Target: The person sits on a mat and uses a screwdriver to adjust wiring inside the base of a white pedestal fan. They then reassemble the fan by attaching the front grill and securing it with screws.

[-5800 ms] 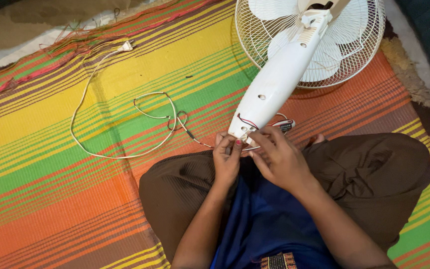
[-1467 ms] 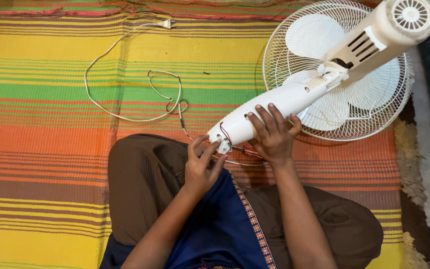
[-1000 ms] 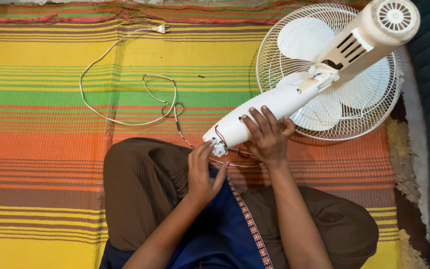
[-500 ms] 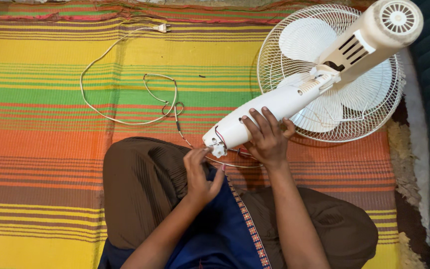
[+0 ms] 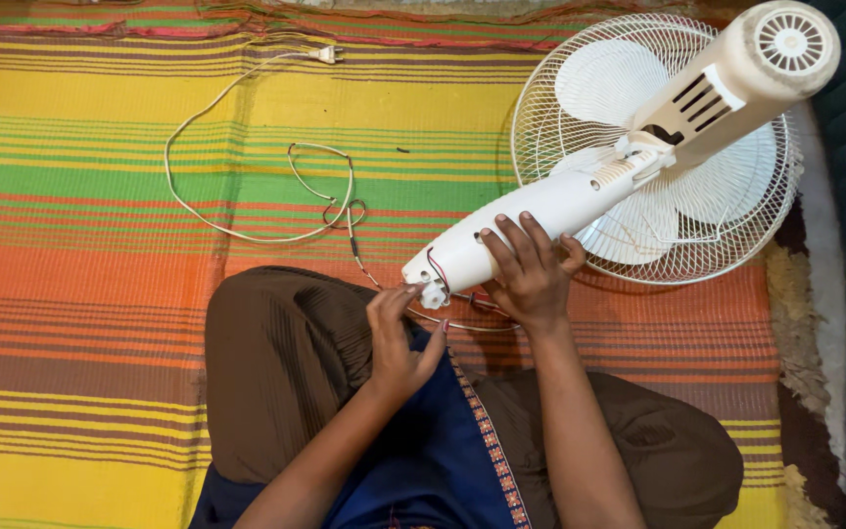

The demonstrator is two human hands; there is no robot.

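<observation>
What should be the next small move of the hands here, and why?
Probably the left hand should pinch the thin loose wires at the open lower end of the white plastic fan stem. Its fingertips already touch that end, and the right hand steadies the stem from above.

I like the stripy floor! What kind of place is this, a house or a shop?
Most likely a room in a house, not a shop. The person sits on a bright striped floor mat, working on a white fan held in the right hand, its white cord trailing over the mat.
</observation>
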